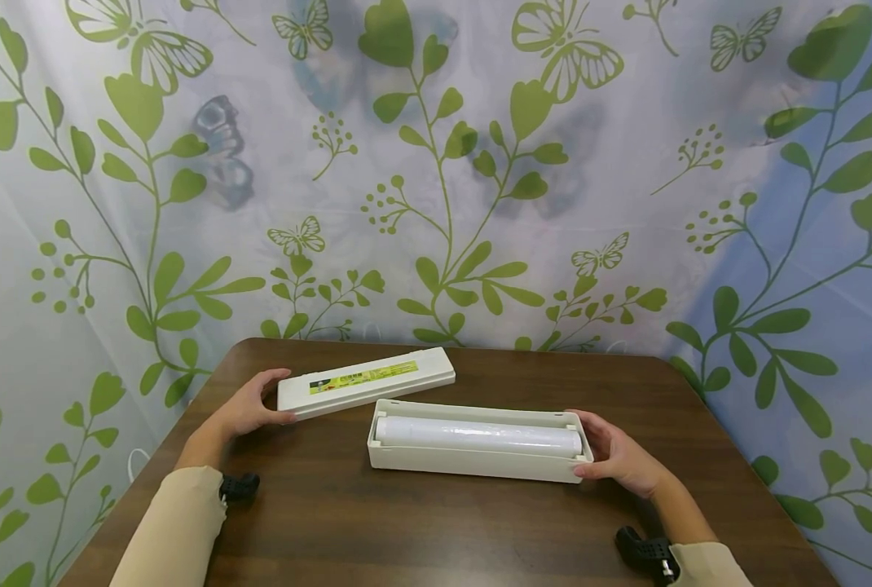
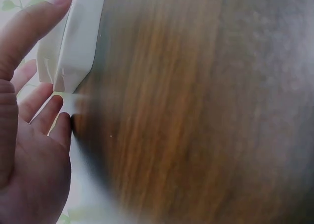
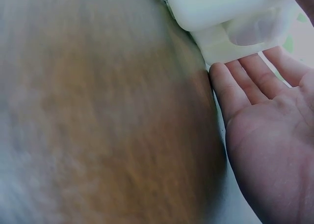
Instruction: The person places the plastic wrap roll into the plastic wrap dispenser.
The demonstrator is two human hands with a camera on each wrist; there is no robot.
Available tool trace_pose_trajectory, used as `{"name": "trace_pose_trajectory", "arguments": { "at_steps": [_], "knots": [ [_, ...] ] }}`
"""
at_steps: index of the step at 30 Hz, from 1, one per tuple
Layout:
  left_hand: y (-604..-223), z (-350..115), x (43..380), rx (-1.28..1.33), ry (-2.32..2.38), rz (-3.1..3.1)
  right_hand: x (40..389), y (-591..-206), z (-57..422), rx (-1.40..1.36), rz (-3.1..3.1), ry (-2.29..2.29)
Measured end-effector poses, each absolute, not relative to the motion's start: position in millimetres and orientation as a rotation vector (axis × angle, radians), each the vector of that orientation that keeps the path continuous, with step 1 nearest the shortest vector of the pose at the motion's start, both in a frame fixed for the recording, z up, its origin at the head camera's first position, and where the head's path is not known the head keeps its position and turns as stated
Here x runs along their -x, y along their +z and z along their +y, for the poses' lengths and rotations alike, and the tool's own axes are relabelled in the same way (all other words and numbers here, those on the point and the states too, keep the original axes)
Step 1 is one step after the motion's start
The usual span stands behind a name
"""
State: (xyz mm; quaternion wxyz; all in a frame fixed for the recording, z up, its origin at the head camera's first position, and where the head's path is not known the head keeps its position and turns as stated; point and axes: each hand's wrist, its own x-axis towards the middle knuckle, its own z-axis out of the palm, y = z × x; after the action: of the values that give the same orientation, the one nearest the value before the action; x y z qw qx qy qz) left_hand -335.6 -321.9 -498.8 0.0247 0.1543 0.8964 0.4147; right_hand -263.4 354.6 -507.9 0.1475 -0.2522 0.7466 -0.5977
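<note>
In the head view, a long white lid (image 1: pixel 429 371) with a yellow-green label lies at a slant on the left side of the table. My left hand (image 1: pixel 248 406) holds its left end between thumb and fingers, and the left wrist view has the lid's corner (image 2: pixel 81 52) there too. Right of the lid and nearer to me sits an uncovered white box (image 1: pixel 473 465). Inside lies a white roll of plastic wrap (image 1: pixel 473 434). The box's right end is gripped by my right hand (image 1: pixel 622 458), thumb at the front wall and fingers behind.
Both items are on a dark brown wooden table (image 1: pixel 377 530). Behind it hangs a pale curtain (image 1: pixel 627 187) printed with green leaves and butterflies. A black wrist mount (image 1: pixel 240 487) is on my left wrist, another (image 1: pixel 641 550) on my right.
</note>
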Motion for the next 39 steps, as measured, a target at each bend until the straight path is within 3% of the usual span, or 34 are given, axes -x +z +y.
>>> {"name": "trace_pose_trajectory", "arguments": {
  "at_steps": [39],
  "knots": [
    [-498.7, -316.8, 342.5, -0.464, 1.015, 2.904, 262.9, -506.9, 353.6, 0.677, 2.145, -1.715]
  ]
}}
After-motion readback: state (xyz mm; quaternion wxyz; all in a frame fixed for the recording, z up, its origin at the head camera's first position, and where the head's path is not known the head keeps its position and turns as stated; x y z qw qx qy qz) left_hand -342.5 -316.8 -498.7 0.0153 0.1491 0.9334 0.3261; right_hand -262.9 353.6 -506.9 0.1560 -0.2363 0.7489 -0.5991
